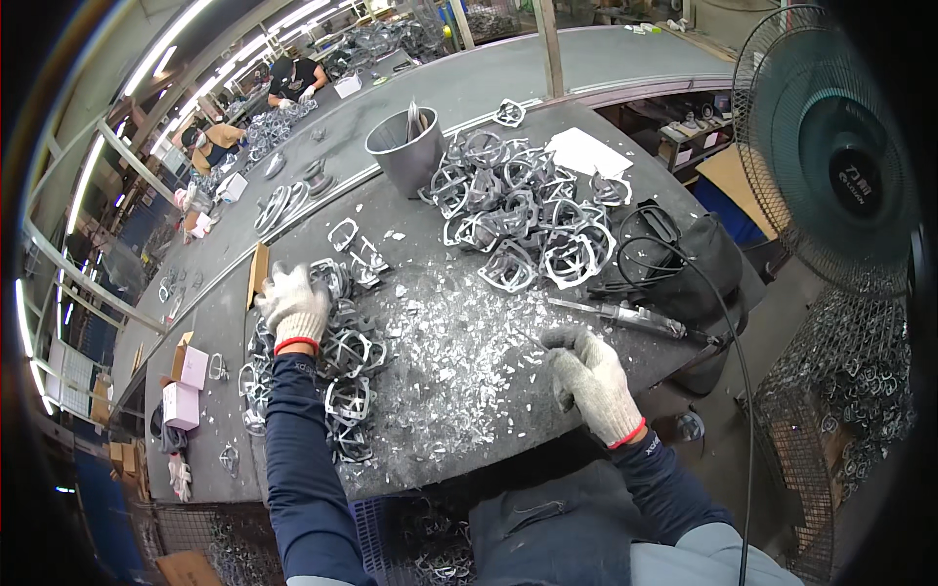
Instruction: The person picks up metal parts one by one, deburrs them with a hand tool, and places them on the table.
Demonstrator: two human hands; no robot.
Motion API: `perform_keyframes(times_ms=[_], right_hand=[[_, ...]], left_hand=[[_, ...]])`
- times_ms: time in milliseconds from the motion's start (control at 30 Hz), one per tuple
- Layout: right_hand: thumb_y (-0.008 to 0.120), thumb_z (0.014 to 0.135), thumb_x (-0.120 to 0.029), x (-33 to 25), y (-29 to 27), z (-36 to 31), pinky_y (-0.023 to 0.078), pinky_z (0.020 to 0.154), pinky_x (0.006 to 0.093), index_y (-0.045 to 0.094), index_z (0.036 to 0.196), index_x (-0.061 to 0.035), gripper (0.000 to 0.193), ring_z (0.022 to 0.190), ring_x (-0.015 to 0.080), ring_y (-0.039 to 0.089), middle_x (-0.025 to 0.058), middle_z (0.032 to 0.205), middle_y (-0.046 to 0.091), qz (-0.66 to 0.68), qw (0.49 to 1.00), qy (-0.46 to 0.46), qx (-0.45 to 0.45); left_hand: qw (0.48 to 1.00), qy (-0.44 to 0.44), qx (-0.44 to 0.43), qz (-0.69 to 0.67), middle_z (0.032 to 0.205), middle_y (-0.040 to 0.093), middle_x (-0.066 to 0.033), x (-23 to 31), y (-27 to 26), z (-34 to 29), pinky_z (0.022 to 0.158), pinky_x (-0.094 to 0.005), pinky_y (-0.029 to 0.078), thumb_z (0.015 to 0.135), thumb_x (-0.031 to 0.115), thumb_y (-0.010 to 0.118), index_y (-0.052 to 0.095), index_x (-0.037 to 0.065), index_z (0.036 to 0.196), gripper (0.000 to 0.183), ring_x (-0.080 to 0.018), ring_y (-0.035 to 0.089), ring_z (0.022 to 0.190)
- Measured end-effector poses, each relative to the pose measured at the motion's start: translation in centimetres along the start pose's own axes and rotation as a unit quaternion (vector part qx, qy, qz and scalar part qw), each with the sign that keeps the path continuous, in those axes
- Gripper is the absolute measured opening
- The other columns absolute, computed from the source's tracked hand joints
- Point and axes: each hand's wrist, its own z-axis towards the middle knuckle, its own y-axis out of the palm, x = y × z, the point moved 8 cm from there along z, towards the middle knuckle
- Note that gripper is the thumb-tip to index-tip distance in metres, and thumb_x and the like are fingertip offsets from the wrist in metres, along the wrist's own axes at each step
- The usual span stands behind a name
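My left hand [293, 305], in a white knit glove with a red cuff, reaches over a pile of grey cast metal frames [349, 354] on the left of the table. Its fingers look apart. Whether the fingertips touch a frame is hidden. Low over the table's right side, my right hand [594, 383] is closed in a matching glove. A thin dark rod-like tool [531, 339] sticks out from its fingers toward the left; its handle is hidden in the glove. Between the hands, silvery metal chips [459, 356] cover the dark tabletop.
Beyond lies a larger heap of metal frames [528, 200], beside a grey bucket [405, 146] and white paper [588, 153]. A power-tool-like device [625, 314], black bag [705, 269] and cable [735, 342] lie right, near a large fan [831, 146]. Co-workers [296, 83] sit at the far left.
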Motion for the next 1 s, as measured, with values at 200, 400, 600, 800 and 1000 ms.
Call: perform_keyframes(times_ms=[200, 400, 600, 800, 1000], right_hand=[[0.060, 0.110, -0.012, 3.6, -0.9, 0.2, 0.058, 0.068, 0.0278, 0.058, 0.142, 0.0114, 0.039, 0.073, 0.0120, 0.069, 0.0085, 0.094, 0.074, 0.094, 0.992, 0.084, -0.002], [0.062, 0.109, -0.010, 4.2, -1.2, 0.8, 0.062, 0.080, 0.0284, 0.052, 0.150, 0.0146, 0.049, 0.088, 0.0158, 0.075, 0.0132, 0.103, 0.079, 0.101, 0.992, 0.076, -0.019], [0.065, 0.105, -0.008, 1.9, -3.0, 0.6, 0.061, 0.083, 0.0311, 0.064, 0.135, 0.0104, 0.035, 0.089, 0.0151, 0.074, 0.0098, 0.099, 0.077, 0.004, 0.999, 0.028, 0.021], [0.073, 0.097, -0.006, -7.2, 1.7, -1.0, 0.059, 0.075, 0.0385, 0.077, 0.109, -0.0028, 0.013, 0.078, 0.0273, 0.075, 0.0162, 0.092, 0.076, -0.258, 0.937, -0.224, 0.080], [0.079, 0.093, -0.007, -9.3, 6.2, -3.0, 0.058, 0.076, 0.0427, 0.079, 0.111, -0.0057, 0.018, 0.078, 0.0339, 0.075, 0.0137, 0.089, 0.077, -0.372, 0.853, -0.364, 0.039]], left_hand=[[0.981, 0.157, 0.068, -0.095, 0.154, 0.065, -0.0190, 8.4, 1.5, -0.9, 0.108, -0.0587, 0.057, 0.093, 0.017, 0.079, 0.076, 0.010, 0.125, 0.033, -0.0426, 0.068, 0.133], [0.849, 0.449, 0.062, -0.272, 0.152, 0.066, -0.0178, 23.7, 0.3, -8.8, 0.125, -0.0568, 0.044, 0.088, 0.013, 0.081, 0.072, 0.008, 0.134, 0.048, -0.0399, 0.057, 0.148], [0.792, 0.338, -0.003, -0.508, 0.130, 0.076, -0.0164, 21.0, 0.5, -10.0, 0.107, -0.0447, 0.055, 0.100, 0.012, 0.071, 0.075, 0.003, 0.122, 0.024, -0.0300, 0.071, 0.123], [0.545, 0.012, -0.108, -0.832, 0.086, 0.076, -0.0143, 15.8, -0.5, -16.4, 0.062, -0.0275, 0.055, 0.109, 0.017, 0.054, 0.066, -0.008, 0.109, 0.028, -0.0150, 0.069, 0.069], [0.552, -0.075, -0.039, -0.829, 0.077, 0.074, -0.0148, 14.0, -2.0, -20.6, 0.058, -0.0259, 0.054, 0.105, 0.019, 0.052, 0.066, -0.009, 0.109, 0.032, -0.0141, 0.067, 0.061]])
